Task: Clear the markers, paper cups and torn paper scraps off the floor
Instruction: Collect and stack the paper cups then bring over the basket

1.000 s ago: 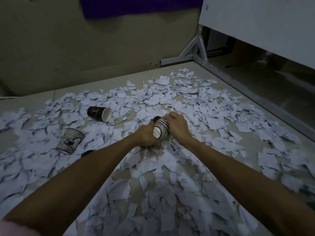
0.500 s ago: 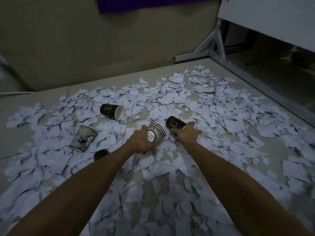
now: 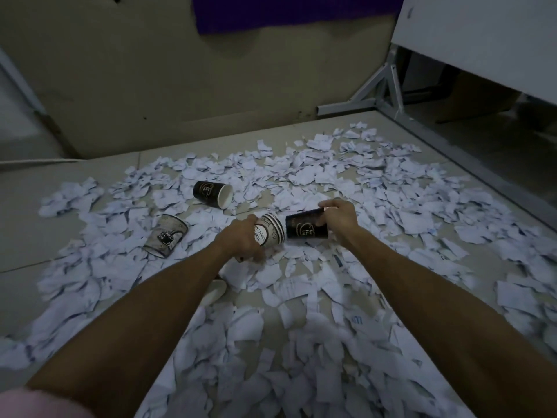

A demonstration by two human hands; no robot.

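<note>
Both hands reach forward over a floor littered with torn paper scraps; the left hand has its fingers curled round a nested stack of white paper cups, held on its side with the rims pointing right; the right hand grips a dark paper cup by its far end, thumb and fingers wrapped over it, the cup lying roughly level with its near end just beside the rims of the white stack, almost touching them; whether the two actually meet I cannot tell. Farther off to the left, a second dark cup lies on its side among the scraps, its pale open mouth turned to the right; nearer and further left, a greyish printed cup lies on its side too, mouth toward the far side; another pale cup shows partly beneath the left forearm, mostly hidden. The scraps spread across nearly the whole floor, thickest in the foreground and under both arms, thinning toward the beige wall at the back; a purple sheet hangs at the top of that wall; to the right a white board stands on a grey metal frame, its foot resting at the edge of the paper; no markers are to be made out in this dim light.
</note>
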